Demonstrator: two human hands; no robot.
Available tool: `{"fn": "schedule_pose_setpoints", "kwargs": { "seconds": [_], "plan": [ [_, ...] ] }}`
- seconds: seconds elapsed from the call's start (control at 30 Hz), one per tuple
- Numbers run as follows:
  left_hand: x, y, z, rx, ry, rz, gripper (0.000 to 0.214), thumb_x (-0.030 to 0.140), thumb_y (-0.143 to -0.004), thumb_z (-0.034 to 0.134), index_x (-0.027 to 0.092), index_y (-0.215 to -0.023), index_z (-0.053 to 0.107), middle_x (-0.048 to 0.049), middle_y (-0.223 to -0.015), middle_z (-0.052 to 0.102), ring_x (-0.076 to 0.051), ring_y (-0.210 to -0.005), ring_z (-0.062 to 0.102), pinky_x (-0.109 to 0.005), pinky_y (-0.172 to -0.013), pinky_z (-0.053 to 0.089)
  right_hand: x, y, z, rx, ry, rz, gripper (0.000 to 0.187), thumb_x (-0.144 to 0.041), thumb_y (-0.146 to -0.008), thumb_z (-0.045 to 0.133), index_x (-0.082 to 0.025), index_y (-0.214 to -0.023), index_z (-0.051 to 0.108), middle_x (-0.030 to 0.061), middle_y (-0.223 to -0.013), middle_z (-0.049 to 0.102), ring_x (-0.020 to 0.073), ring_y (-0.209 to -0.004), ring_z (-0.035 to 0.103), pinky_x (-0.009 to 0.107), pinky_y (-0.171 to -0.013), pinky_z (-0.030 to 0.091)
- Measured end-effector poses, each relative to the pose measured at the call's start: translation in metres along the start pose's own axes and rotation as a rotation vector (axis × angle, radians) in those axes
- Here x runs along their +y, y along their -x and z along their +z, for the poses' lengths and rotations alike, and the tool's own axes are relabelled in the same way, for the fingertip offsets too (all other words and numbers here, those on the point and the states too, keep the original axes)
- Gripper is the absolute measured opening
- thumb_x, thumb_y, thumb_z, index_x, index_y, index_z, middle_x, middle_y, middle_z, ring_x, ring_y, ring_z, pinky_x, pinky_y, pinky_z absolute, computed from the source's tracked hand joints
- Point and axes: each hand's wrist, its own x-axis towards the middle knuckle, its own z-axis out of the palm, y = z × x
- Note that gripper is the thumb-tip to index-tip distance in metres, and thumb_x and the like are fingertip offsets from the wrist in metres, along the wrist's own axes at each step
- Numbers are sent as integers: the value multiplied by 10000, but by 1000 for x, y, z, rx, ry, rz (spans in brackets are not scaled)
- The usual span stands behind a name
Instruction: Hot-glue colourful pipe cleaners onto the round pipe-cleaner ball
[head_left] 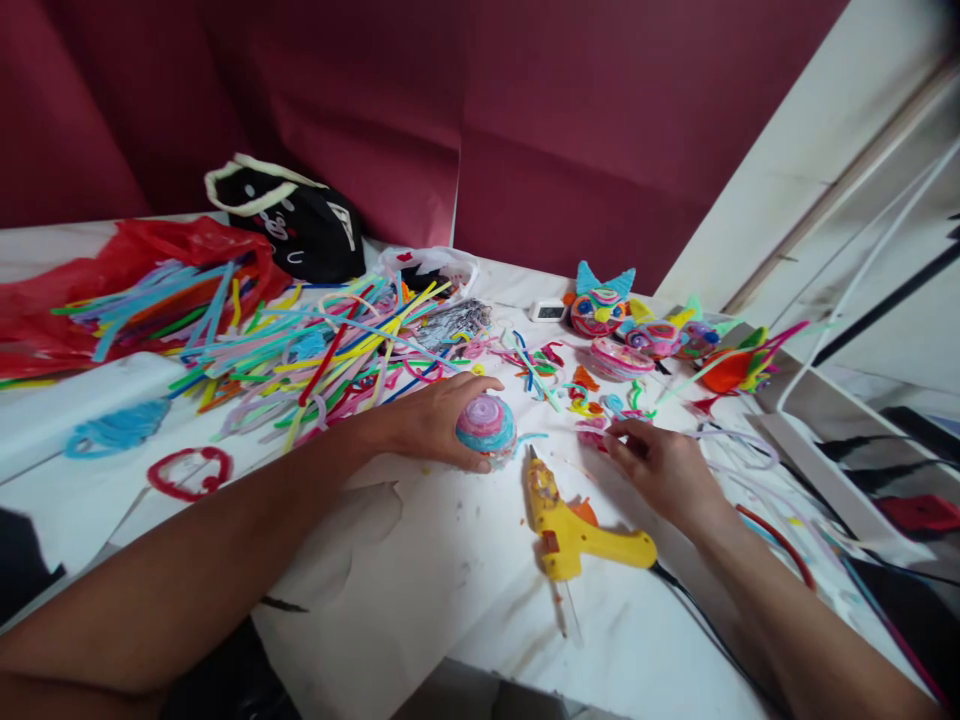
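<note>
My left hand (435, 420) is wrapped around a coiled pipe-cleaner ball (487, 425) in pink, purple and blue, holding it on the white table (420, 570). My right hand (660, 465) rests to its right, fingers curled and pinching at small pipe-cleaner scraps (600, 425) on the table; what it grips is too small to make out. A yellow glue gun (574, 525) lies between my hands, nozzle pointing away from me, its cord running off to the right.
A large heap of coloured pipe cleaners (300, 350) covers the left middle, beside a red plastic bag (150, 260) and a black tote bag (300, 220). Finished coiled figures (604, 300) stand at the back right. A red loop (187, 472) and blue coil (112, 430) lie at left.
</note>
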Motion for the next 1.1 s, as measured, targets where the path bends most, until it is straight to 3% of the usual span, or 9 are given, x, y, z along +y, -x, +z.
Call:
{"fn": "schedule_pose_setpoints", "kwargs": {
  "seconds": [0.2, 0.5, 0.7, 0.8, 0.87, 0.97, 1.03, 1.1],
  "plan": [
    [6, 1, 2, 34, -59, 8, 766, 454, -695, 719, 197, -1348, 412, -105, -1391, 493, -286, -1282, 475, -372, -1077, 382, 1, 2, 2, 33, 96, 1, 386, -420, -841, 455, -168, -1013, 691, 90, -736, 704, 218, -610, 603, 311, -605, 391],
    [6, 0, 3, 29, -37, 21, 671, 422, -716, 696, 225, -1307, 447, -94, -1339, 530, -280, -1232, 509, -382, -1055, 398, 0, 4, 3, 13, 165, -25, 343, -434, -882, 469, -187, -1029, 656, 38, -638, 644, 207, -588, 608, 288, -560, 390],
    [8, 0, 2, 35, -40, 24, 638, 377, -716, 678, 206, -1291, 459, -90, -1324, 538, -283, -1220, 521, -379, -1052, 407, -3, 7, -5, 54, 281, -95, 396, -428, -912, 436, -162, -1094, 667, 135, -1055, 656, 225, -676, 635, 341, -617, 434],
    [7, 0, 3, 39, -35, 32, 631, 350, -705, 685, 207, -1281, 469, -86, -1316, 546, -284, -1217, 528, -371, -1049, 409, -7, 10, -13, 108, 245, -211, 363, -397, -920, 448, -164, -1077, 679, 123, -1068, 645, 204, -704, 638, 328, -637, 458],
    [6, -1, 3, 41, -33, 41, 629, 343, -703, 682, 207, -1280, 471, -86, -1314, 548, -281, -1221, 525, -365, -1049, 407, -12, 12, -20, 42, 123, -281, 305, -363, -913, 475, -186, -1040, 688, 99, -1033, 659, 197, -774, 649, 311, -686, 479],
    [5, -2, 4, 43, -33, 43, 626, 347, -702, 677, 206, -1276, 471, -89, -1308, 551, -277, -1213, 527, -368, -1043, 410, -21, 19, -32, -216, -36, -323, 209, -327, -879, 533, -228, -976, 689, 63, -1017, 683, 201, -920, 651, 296, -784, 500],
    [5, -2, 4, 43, -32, 40, 630, 348, -700, 678, 199, -1277, 470, -94, -1308, 550, -278, -1211, 527, -372, -1044, 412, -28, 27, -37, -379, -54, -353, 202, -323, -851, 575, -248, -1010, 676, 47, -1084, 678, 194, -972, 649, 298, -846, 505],
    [5, -2, 4, 46, -29, 39, 634, 357, -702, 682, 200, -1278, 469, -94, -1313, 549, -281, -1216, 525, -378, -1053, 406, -33, 36, -39, -453, 3, -411, 275, -335, -836, 601, -252, -1092, 655, 60, -1184, 646, 203, -1012, 643, 312, -882, 511]
  ]
}}
